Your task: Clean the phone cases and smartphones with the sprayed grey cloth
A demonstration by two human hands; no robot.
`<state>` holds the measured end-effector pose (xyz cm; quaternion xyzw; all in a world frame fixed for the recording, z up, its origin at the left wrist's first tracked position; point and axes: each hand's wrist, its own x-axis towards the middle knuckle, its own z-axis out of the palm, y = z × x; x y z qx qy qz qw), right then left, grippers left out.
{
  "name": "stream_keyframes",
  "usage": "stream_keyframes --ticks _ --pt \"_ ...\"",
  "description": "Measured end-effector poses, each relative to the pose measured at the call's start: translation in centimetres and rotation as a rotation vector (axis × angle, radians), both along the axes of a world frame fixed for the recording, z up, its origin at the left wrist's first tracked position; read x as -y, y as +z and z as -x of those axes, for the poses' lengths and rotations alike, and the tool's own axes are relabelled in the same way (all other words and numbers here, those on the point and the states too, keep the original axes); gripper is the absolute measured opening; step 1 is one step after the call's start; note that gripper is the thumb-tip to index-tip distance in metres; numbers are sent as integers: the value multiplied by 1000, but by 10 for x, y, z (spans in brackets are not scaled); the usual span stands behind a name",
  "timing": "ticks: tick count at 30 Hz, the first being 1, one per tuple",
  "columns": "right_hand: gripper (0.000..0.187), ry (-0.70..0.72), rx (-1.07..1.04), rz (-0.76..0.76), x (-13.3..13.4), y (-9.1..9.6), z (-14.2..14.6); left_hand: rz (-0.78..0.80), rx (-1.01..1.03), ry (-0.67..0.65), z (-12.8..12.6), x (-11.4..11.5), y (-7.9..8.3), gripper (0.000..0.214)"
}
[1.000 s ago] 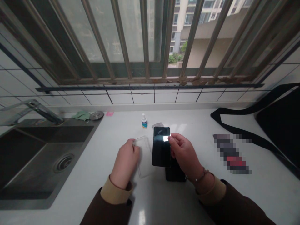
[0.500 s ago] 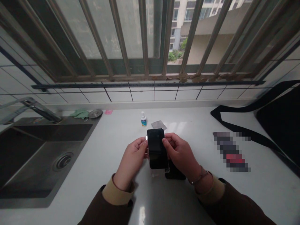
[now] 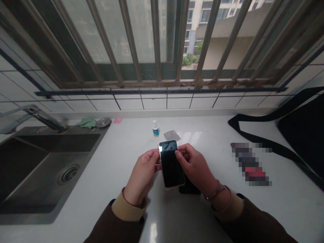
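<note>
Head view, phone (image 3: 170, 165), white countertop (image 3: 111, 162), steel sink (image 3: 43, 175), barred window (image 3: 152, 37)

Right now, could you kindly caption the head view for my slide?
Left hand and right hand hold a smartphone above a white countertop.

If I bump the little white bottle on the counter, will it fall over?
Probably yes. The small bottle stands upright and is tall for its width, so a push could tip it. It looks light, and its round body might then roll on the smooth white counter.
</note>
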<state>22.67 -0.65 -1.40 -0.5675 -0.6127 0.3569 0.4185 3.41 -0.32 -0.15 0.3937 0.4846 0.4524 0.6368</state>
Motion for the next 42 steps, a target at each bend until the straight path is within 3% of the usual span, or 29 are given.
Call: stream_keyframes --ticks 5,10,13,18,25,28,35,42 --pt "30 -18 -133 65 -2 -4 0 -28 56 -8 0 1 -1 33" --pt "39 155 -361 294 -2 -2 1 -42 88 -5 -1 2 2 32" --pt "41 220 -413 346 0 0 3 -32 62 43 0 4 4 35" --pt "43 310 -323 263 3 -4 5 -50 3 62 2 3 0 50" --pt "43 363 -259 253 4 -1 1 -90 -2 37 3 1 -5 48" --pt "46 331 -237 235 4 0 1 -112 -27 9 3 2 -5 45" --pt "55 211 -150 25 1 -4 0 -149 -148 -131 4 4 -7 46" --pt "54 179 -45 -29 1 0 -2 -213 -196 -152 3 5 -5 43"
